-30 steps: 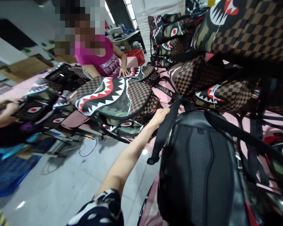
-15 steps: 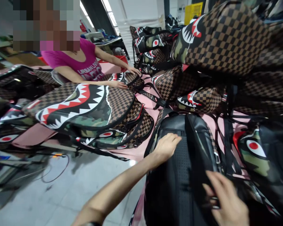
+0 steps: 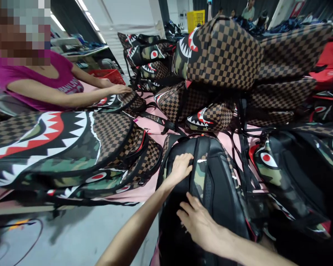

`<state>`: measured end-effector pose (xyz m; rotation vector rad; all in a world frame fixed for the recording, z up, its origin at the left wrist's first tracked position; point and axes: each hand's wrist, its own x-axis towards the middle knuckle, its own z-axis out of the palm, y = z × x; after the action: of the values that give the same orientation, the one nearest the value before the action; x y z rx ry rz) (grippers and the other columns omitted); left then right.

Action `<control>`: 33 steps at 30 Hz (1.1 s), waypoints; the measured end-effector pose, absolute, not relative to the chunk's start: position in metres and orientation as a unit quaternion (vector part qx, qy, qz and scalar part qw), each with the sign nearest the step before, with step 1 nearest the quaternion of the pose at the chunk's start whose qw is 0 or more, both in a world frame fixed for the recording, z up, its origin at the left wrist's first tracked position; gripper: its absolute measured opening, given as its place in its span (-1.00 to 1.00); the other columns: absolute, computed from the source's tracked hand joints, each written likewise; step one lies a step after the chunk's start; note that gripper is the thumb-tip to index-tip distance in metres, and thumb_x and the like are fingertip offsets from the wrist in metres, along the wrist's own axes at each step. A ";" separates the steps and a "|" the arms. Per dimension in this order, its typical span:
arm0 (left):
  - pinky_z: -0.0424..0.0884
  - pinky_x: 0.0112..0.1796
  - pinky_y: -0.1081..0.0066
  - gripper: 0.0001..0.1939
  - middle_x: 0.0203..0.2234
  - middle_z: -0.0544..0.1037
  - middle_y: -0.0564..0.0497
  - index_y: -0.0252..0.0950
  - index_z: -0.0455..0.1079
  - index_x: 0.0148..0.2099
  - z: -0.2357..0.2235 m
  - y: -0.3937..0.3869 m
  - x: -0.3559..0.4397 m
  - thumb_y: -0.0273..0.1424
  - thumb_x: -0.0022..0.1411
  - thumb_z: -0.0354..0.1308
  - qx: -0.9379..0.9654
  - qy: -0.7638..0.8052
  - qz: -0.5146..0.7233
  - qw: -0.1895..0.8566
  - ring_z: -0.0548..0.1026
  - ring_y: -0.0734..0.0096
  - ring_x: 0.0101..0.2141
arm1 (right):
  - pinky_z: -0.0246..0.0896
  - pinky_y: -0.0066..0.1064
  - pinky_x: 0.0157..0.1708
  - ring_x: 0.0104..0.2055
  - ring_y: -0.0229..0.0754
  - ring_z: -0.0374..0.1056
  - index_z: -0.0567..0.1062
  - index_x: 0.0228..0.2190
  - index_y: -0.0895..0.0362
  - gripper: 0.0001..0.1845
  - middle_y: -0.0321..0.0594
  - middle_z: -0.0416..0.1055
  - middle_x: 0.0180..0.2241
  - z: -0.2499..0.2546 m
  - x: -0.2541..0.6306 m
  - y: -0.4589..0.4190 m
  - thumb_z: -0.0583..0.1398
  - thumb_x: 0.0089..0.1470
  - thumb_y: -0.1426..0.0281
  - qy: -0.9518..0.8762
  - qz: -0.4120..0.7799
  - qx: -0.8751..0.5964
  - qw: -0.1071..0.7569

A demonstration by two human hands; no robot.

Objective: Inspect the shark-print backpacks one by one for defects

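A black backpack point(image 3: 170, 201) lies back side up in front of me, its padded shoulder straps on top. One strap point(image 3: 220, 184) runs down the right half, and a camouflage strip point(image 3: 199, 175) shows beside it. My left hand point(image 3: 180, 169) rests near the top of the back panel, fingers stretched out and loosely spread. Lower down, my right hand point(image 3: 201, 223) is over the middle of the panel with its fingers apart. Small pale specks, too blurred to name, show by its fingertips. Its palm is hidden.
A shark-mouth checkered backpack point(image 3: 72, 144) lies on the pink table point(image 3: 148, 181) to my left. Several checkered bags point(image 3: 224, 55) are piled behind. Another backpack point(image 3: 291, 173) sits at right. Across the table, a co-worker point(image 3: 58, 79) in a magenta shirt has hands on a bag.
My right hand has moved left and up onto the panel, away from the strap. The strap now lies to the right with the camouflage strip exposed. My view has turned right.
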<state>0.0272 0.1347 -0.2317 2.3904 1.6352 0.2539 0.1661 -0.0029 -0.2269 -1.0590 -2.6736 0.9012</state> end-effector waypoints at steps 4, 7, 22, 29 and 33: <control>0.18 -0.19 0.31 -0.81 -0.28 0.46 0.01 -0.27 0.29 -0.13 -0.239 0.108 0.026 -0.39 0.19 0.14 0.821 0.538 0.164 0.100 0.36 0.30 -0.24 | -0.03 0.22 0.10 0.23 0.13 -0.01 0.39 -0.01 0.20 -0.65 -0.03 0.27 0.10 -0.244 0.194 0.000 0.00 0.19 0.54 -0.931 0.123 -0.343 0.007; 0.16 -0.24 0.31 -0.83 -0.34 0.46 0.01 -0.29 0.30 -0.16 -0.244 0.097 0.023 -0.39 0.19 0.15 0.825 0.515 0.218 0.080 0.36 0.29 -0.29 | -0.01 0.12 0.11 0.12 0.05 0.17 0.45 -0.13 0.23 -0.72 -0.07 0.44 -0.11 -0.244 0.229 0.000 0.04 0.15 0.57 -0.941 -0.013 -0.335 0.050; 0.16 -0.29 0.32 -0.92 -0.42 0.45 0.01 -0.30 0.34 -0.22 -0.229 0.076 0.043 -0.47 0.23 0.04 0.864 0.437 0.237 0.080 0.33 0.33 -0.35 | 0.24 -0.29 -0.06 -0.02 -0.14 0.29 0.36 -0.10 0.15 -0.66 -0.07 0.39 -0.11 -0.211 0.218 0.044 -0.09 0.18 0.53 -0.788 0.176 -0.450 0.383; 0.19 -0.24 0.36 -0.90 -0.39 0.49 0.01 -0.29 0.35 -0.23 -0.223 0.084 0.025 -0.38 0.23 0.08 0.863 0.435 0.221 0.129 0.37 0.35 -0.33 | 0.07 -0.35 -0.28 -0.23 -0.09 0.26 0.44 -0.26 0.17 -0.73 -0.10 0.40 -0.25 -0.205 0.263 0.112 -0.03 0.14 0.56 -0.839 -0.013 -0.540 0.070; 0.20 -0.34 0.44 -0.68 -0.48 0.48 0.05 -0.25 0.39 -0.35 -0.200 0.124 0.028 -0.19 0.31 -0.07 0.832 0.496 0.112 0.222 0.41 0.38 -0.39 | -0.04 -0.43 -0.34 -0.28 -0.19 0.27 0.43 -0.31 0.14 -0.74 -0.21 0.42 -0.33 -0.189 0.267 0.131 0.02 0.02 0.61 -0.882 0.074 -0.466 0.000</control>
<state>0.0283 0.1235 -0.2001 2.2991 1.3716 0.3082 0.2674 0.1305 -0.1893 -1.4634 -2.7694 0.2331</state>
